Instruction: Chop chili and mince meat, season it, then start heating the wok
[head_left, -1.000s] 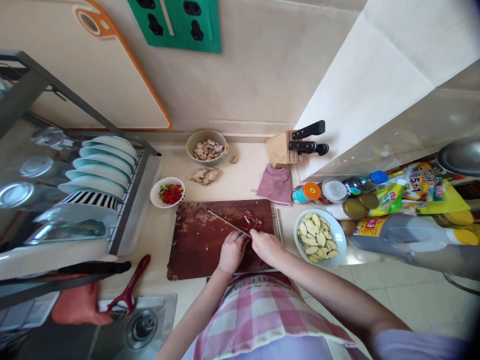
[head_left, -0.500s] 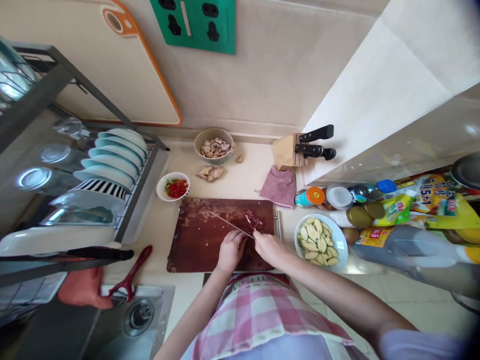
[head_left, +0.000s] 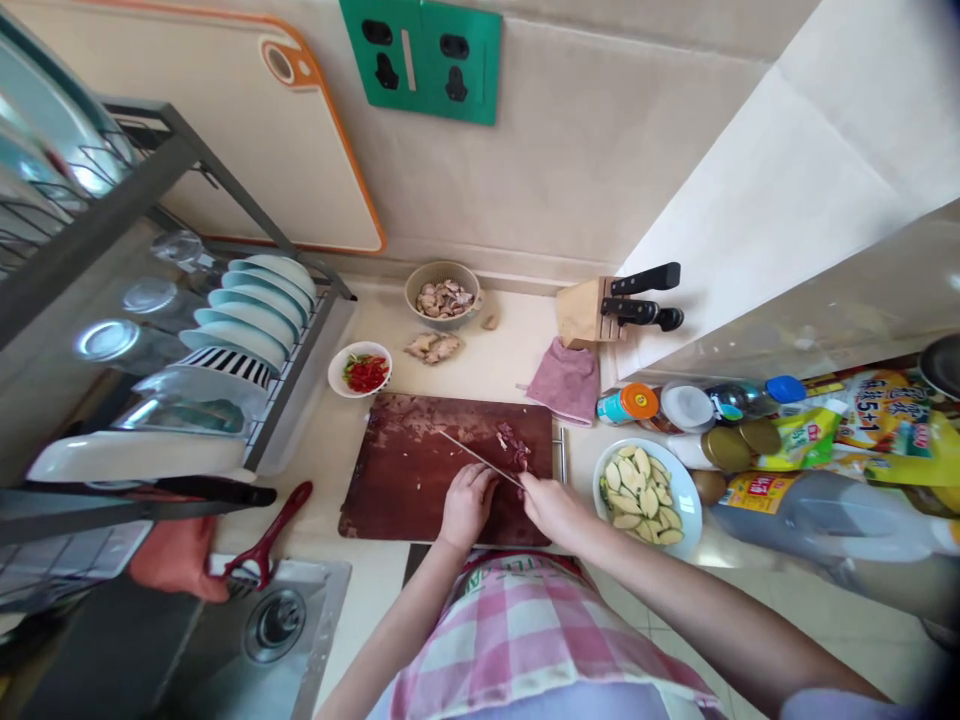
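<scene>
My right hand (head_left: 555, 510) is closed around the handle of a kitchen knife (head_left: 480, 459), whose thin blade slants toward the far left over the brown cutting board (head_left: 397, 490). Just left of the blade, my left hand (head_left: 466, 505) presses down with curled fingers; whatever lies under them is hidden. Dark reddish cut pieces (head_left: 513, 442), perhaps meat, lie on the board beyond the knife. Wet marks and small pale bits are scattered across the wood.
Behind the board stand a bowl of red and green peppers (head_left: 366, 373), a colander of sliced pieces (head_left: 444, 298), a knife block (head_left: 581, 312) and a pink cloth (head_left: 566, 382). A plate of sliced vegetable (head_left: 686, 490) and bottles flank the right; dish rack (head_left: 300, 355) and sink (head_left: 322, 610), left.
The view has shifted slightly, so most things sit a little farther right. Both hands stay at the board with the knife, and more of the reddish pieces show beyond the blade.
</scene>
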